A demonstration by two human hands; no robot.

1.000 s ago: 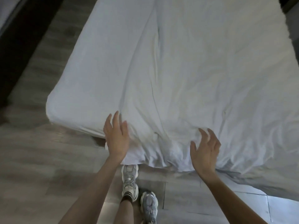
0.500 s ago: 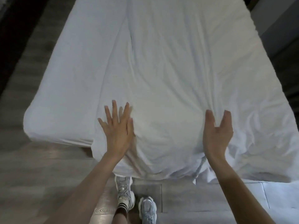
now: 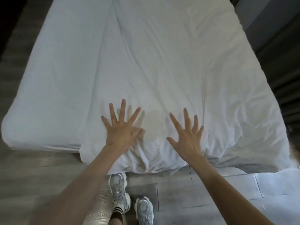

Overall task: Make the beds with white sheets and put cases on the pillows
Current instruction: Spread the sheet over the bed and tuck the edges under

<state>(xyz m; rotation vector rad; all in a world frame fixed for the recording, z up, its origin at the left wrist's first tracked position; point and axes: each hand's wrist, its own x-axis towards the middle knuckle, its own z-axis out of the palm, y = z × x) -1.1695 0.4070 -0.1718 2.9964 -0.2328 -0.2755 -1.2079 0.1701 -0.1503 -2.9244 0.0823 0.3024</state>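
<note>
The white sheet (image 3: 162, 62) lies rumpled over most of the bed (image 3: 48, 95), near edge bunched and untucked, the left hand (image 3: 121, 127) and right hand (image 3: 186, 133) over it with each grip splayed apart, so smoothing, tucking and pillows seem left.

Floor (image 3: 40, 181) was grey wood-grain plank, running along left side and across foreground; glossy sheen near bottom centre. Pale tiles (image 3: 269, 187) at lower right lay in bright, bluish light, grout lines visible. Dark band (image 3: 9, 20) filled upper left corner. Grey wall panel (image 3: 250, 12) stood upper right, shadowed flooring (image 3: 282, 67) below it. Overall light dim, cool.
</note>
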